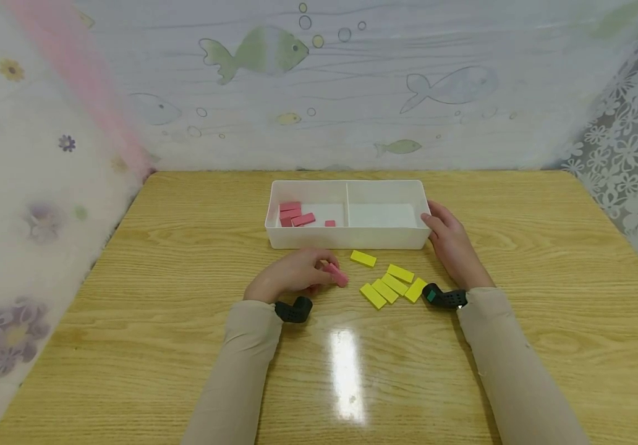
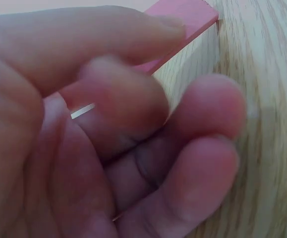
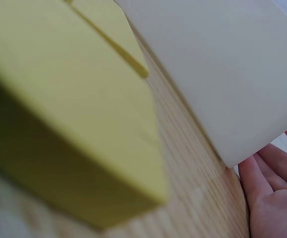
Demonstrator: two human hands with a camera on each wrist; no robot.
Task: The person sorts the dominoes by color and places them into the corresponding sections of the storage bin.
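Between the thumb and fingers of my left hand is a pink block, pinched just in front of the box. In the left wrist view the thumb lies along this pink block while the other fingers curl in. My right hand grips the right end of the white two-compartment box, thumb at the rim and fingers along the outer wall. Several pink blocks lie in the box's left compartment; the right compartment shows a bare bottom. Several yellow blocks lie flat on the table between the hands.
One yellow block lies apart from the others, close to the box's front wall. The wooden table reaches back to a wall covering printed with fish. Black wrist cameras sit on both wrists, the right one beside the yellow blocks.
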